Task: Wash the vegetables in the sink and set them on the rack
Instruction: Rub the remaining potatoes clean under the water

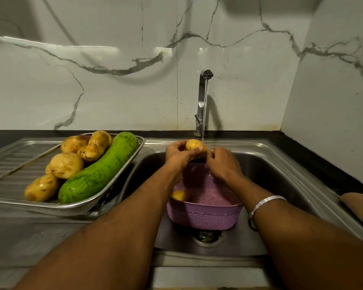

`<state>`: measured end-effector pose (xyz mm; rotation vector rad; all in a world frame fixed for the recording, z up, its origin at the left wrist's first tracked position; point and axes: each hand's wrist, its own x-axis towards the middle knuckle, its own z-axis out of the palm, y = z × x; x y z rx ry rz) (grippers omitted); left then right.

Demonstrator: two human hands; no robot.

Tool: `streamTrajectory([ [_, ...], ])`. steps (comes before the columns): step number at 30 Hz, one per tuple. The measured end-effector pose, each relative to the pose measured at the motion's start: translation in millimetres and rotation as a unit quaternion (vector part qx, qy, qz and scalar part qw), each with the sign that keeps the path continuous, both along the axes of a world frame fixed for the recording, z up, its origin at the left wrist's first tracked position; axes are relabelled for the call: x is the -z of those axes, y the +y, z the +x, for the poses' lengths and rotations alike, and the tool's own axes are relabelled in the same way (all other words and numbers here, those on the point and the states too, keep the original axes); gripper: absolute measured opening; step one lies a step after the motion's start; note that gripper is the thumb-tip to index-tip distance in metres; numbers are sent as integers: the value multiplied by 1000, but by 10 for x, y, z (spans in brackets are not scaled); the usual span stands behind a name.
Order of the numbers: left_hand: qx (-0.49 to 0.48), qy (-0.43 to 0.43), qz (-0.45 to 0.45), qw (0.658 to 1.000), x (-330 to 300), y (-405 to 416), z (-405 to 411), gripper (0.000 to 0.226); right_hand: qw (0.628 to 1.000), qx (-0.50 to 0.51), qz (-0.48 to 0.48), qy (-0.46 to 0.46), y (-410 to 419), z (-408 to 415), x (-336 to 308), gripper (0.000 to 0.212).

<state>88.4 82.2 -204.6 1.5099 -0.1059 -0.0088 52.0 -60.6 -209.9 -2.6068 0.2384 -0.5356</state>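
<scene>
My left hand point(179, 154) and right hand point(222, 164) both grip one potato point(194, 145) under the tap point(202, 101) stream, over the sink point(281, 164). The rack point(113, 185) at the sink's left edge holds potatoes point(66, 165) and a cucumber point(101, 170).

- A wet yellow potato point(194, 144) sits under the tap's stream at frame centre, above the steel sink point(281, 174).
- Potatoes point(66, 165) and a long green cucumber point(100, 171) lie on the steel rack point(113, 185), at left.
- Another potato point(179, 195) rests in the purple basket point(205, 216).
</scene>
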Motion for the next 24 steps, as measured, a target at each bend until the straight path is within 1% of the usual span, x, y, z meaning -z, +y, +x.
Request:
streamTrajectory([
  [1,2,-23,123,992,37,86,33,60,998,-20,-10,61,6,-8,45,20],
  [2,24,-48,264,963,76,164,50,61,992,-41,-18,117,10,-18,85,12],
  [3,57,-65,391,916,97,220,19,60,985,-58,-23,160,13,-24,121,8],
  [4,88,-74,482,869,116,262,-20,60,980,-69,-26,185,21,-30,136,6],
  [5,105,-76,526,840,128,274,-56,60,978,-75,-28,195,25,-24,145,7],
  [6,105,-79,537,834,118,284,-94,61,977,-77,-27,197,36,-28,132,7],
  [8,76,-104,521,844,60,272,-154,57,977,-79,-27,197,43,-19,122,9],
  [11,27,-137,513,847,-137,320,-243,51,975,-86,-44,198,63,12,142,11],
  [13,17,-165,510,844,-342,377,-330,57,973,-93,-53,206,57,14,158,10],
  [15,29,-212,506,835,-604,509,-435,63,971,-105,-57,210,79,32,158,16],
  [18,33,-262,470,842,-1046,834,-583,67,971,-102,-34,216,58,51,200,18],
  [20,-8,-281,442,852,-1307,1197,-657,66,971,-99,-22,218,30,61,230,14],
  [22,-78,-289,411,861,-1479,1650,-661,64,970,-97,-12,223,20,41,234,10],
  [24,-146,-255,391,872,-1508,2115,-628,60,969,-102,-4,226,15,27,232,8],
])
